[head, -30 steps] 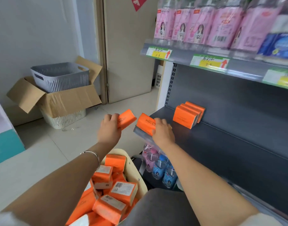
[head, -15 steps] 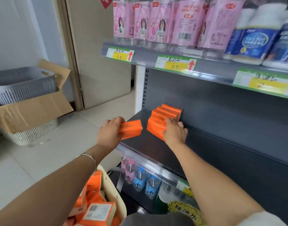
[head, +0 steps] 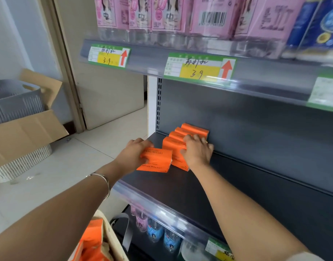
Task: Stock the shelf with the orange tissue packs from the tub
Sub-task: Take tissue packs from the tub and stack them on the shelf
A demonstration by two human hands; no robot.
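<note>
A dark grey metal shelf board fills the right half of the view, with a clear plastic rail along its near edge. Above it, an upper shelf carries pink-labelled clear bottles and, at the far right, blue-and-white wrapped packs. Green-and-yellow price labels are clipped to its front. On the pale tiled floor at the left, an open brown cardboard box holds a grey slatted plastic basket. At the near bottom edge, part of the beige tub shows, with loose orange tissue packs lying inside it. Small pink- and blue-labelled bottles stand on the shelf below the board.

At the far left of the board, a row of orange tissue packs stands on edge. Four can be counted, touching one another, the farthest against the back panel. The right hand lies on this row, fingers stretched flat across the tops and thumb against the nearest pack's face. The left hand grips an orange plastic-wrapped pack printed "COTTON TISSUE", fingers curled over its top. It is held just in front of the row, at the nearest pack. Whether it rests on the board cannot be told. A thin silver bangle circles the left wrist, and a small ring sits on a right finger.
</note>
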